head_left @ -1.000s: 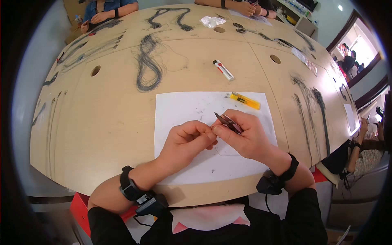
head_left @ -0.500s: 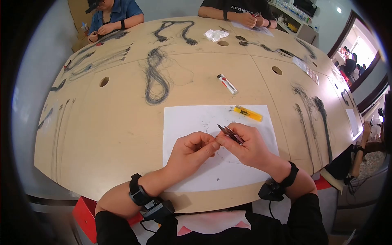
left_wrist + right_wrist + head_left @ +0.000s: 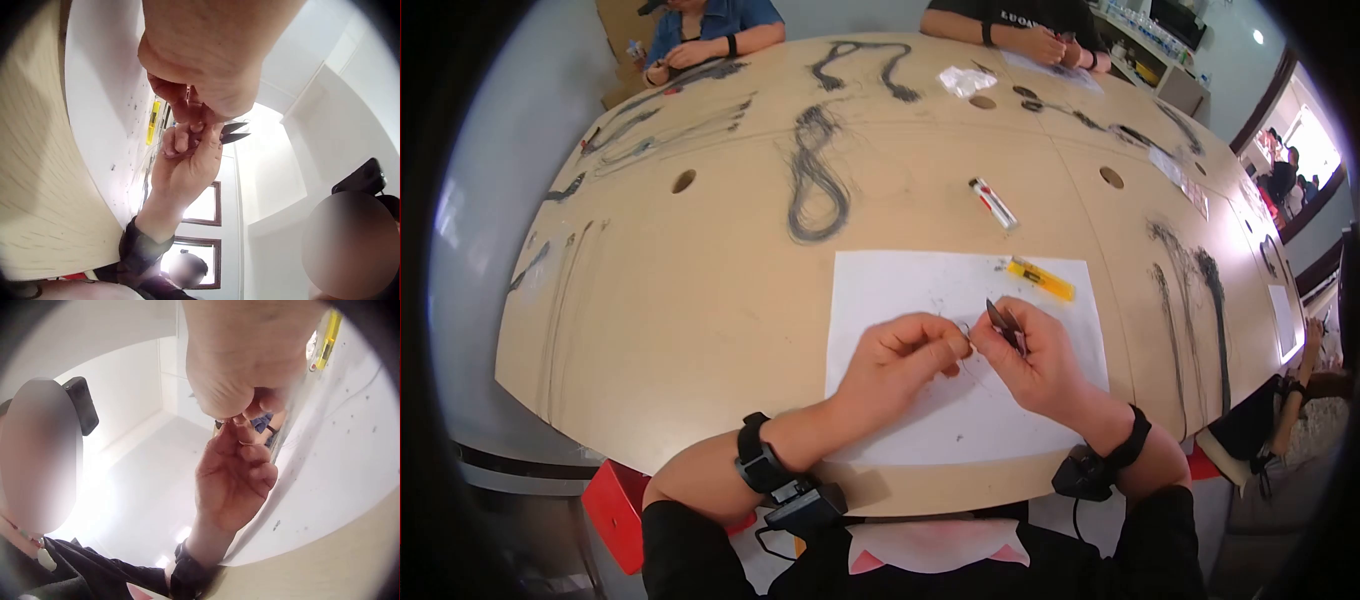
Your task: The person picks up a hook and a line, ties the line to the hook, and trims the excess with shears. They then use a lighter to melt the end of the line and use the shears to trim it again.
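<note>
Our left hand (image 3: pixel 908 355) pinches a fine dark strand (image 3: pixel 965 327) between thumb and forefinger; the strand is so thin that we cannot follow all of it. Our right hand (image 3: pixel 1035 352) grips small scissors with dark pointed blades (image 3: pixel 1004 320), its fingers curled about them, and the left wrist view shows the two blades standing apart. We hold the fingertips of both hands just beside each other above a white sheet of paper (image 3: pixel 870 290) dotted with dark bits; whether the right fingertips also pinch the strand, we cannot tell.

Near the sheet's far edge, beyond our right hand, lies a yellow oblong plastic item (image 3: pixel 1041 279) with a dark marking. Past the paper, on the pale wooden tabletop (image 3: pixel 650 330), we see a slim white, red and black stick (image 3: pixel 994 204) and, farther left, a looped dark bundle of fine strands (image 3: pixel 810 160). Two people sit across from us.
</note>
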Tool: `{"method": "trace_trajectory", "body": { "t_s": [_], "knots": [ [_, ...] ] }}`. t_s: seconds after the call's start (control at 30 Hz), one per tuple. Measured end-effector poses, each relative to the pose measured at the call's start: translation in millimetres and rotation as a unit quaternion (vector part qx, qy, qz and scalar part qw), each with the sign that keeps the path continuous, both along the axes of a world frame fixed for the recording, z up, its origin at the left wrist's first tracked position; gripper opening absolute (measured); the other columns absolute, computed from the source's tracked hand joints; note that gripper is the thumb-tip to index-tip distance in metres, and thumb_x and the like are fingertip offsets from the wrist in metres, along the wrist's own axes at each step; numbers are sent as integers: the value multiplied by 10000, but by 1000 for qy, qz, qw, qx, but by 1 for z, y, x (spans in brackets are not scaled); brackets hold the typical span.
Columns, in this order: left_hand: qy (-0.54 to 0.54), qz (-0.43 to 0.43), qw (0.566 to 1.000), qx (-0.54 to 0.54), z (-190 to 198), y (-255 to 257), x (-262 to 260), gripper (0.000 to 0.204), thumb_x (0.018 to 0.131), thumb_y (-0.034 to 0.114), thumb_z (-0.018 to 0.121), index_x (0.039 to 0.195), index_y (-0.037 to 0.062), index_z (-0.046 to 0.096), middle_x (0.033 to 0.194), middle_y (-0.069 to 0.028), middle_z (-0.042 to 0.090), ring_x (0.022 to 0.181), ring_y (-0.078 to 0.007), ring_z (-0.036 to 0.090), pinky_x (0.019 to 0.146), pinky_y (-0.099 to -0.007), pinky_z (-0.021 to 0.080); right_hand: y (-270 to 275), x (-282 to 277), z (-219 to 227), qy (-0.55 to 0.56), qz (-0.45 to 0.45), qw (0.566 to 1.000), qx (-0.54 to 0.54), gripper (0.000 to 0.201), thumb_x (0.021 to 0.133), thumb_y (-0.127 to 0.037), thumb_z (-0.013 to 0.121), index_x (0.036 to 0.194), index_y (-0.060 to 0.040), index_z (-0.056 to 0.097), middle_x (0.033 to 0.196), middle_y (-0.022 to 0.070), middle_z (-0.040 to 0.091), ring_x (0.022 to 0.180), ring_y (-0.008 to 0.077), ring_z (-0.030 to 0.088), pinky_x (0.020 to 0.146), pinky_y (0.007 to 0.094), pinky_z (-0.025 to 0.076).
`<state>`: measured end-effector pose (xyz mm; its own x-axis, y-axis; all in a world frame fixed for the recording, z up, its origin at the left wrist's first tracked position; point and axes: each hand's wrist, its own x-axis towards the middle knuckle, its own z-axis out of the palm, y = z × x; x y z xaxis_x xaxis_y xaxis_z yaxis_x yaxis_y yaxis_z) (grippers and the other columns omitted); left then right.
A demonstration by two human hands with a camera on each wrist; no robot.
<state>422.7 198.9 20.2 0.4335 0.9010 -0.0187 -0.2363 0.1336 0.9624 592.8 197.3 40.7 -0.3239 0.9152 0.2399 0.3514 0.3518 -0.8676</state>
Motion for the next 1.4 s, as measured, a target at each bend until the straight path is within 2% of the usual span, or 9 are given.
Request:
{"method": "trace_trajectory", "body": {
  "t_s": [0.07, 0.2, 0.27, 0.37, 0.47, 0.57, 0.9, 1.07, 1.4],
  "knots": [
    [29, 22, 999, -8, 0, 2, -1, 103, 808, 125, 508, 835, 40, 561, 804, -39, 584, 682, -89, 528, 599, -219, 410, 1, 1, 0, -17, -12, 1000, 14, 133, 803, -135, 519, 784, -5, 499, 613, 51, 491, 522, 103, 428, 484, 224, 362],
    [-30, 34, 997, -61, -2, 6, -1, 101, 815, 134, 504, 870, 58, 540, 810, -43, 586, 664, -91, 523, 607, -215, 401, 2, 2, 5, 2, -42, 999, -12, 145, 805, -145, 514, 812, 0, 504, 625, 41, 493, 532, 97, 429, 490, 224, 361],
    [-50, 39, 997, -33, -4, 6, -1, 115, 813, 150, 513, 851, 55, 566, 799, -27, 595, 664, -72, 523, 574, -193, 383, 3, 4, 3, 71, -9, 997, -5, 188, 804, -167, 524, 872, 8, 511, 660, 49, 497, 584, 94, 442, 516, 211, 370],
    [-49, 36, 998, -33, -2, 5, 0, 100, 810, 134, 515, 844, 55, 564, 799, -27, 593, 677, -77, 527, 577, -197, 388, 6, 3, -5, 88, 0, 996, 5, 244, 792, -184, 547, 934, 12, 509, 702, 68, 511, 642, 116, 470, 551, 209, 397],
    [-78, 27, 996, -30, -8, 6, 1, 89, 809, 119, 512, 839, 51, 562, 789, -24, 586, 687, -79, 530, 587, -202, 396, 5, 3, -3, -1, 29, 998, 53, 272, 773, -176, 570, 957, 14, 510, 737, 92, 527, 684, 158, 503, 577, 237, 429],
    [-92, 15, 995, -33, -9, 7, 1, 84, 811, 110, 506, 845, 50, 553, 778, -20, 578, 691, -81, 533, 597, -206, 404, 4, 1, -7, -6, 29, 997, 73, 265, 754, -155, 585, 946, 13, 515, 738, 100, 540, 672, 196, 519, 580, 270, 446],
    [-102, 2, 992, -70, -4, 3, 3, 78, 821, 107, 491, 865, 59, 535, 793, -30, 574, 721, -88, 545, 603, -206, 412, 3, 1, -8, -15, 28, 994, 103, 230, 751, -111, 573, 936, 15, 518, 719, 99, 545, 649, 211, 519, 541, 282, 431],
    [-122, -7, 990, -72, -7, 4, 2, 71, 815, 82, 487, 863, 58, 534, 799, -45, 572, 722, -93, 540, 605, -208, 417, 4, 2, -5, -75, 43, 984, 155, 234, 754, -123, 569, 939, 11, 519, 732, 97, 554, 671, 231, 518, 566, 293, 421],
    [-90, -15, 995, -26, -8, 4, 1, 97, 812, 9, 409, 829, 88, 461, 827, -50, 537, 719, -123, 501, 637, -256, 414, 2, 0, -13, -24, 29, 985, 170, 229, 739, -137, 583, 909, 9, 533, 689, 95, 539, 617, 238, 514, 541, 304, 411]
  ]
}}
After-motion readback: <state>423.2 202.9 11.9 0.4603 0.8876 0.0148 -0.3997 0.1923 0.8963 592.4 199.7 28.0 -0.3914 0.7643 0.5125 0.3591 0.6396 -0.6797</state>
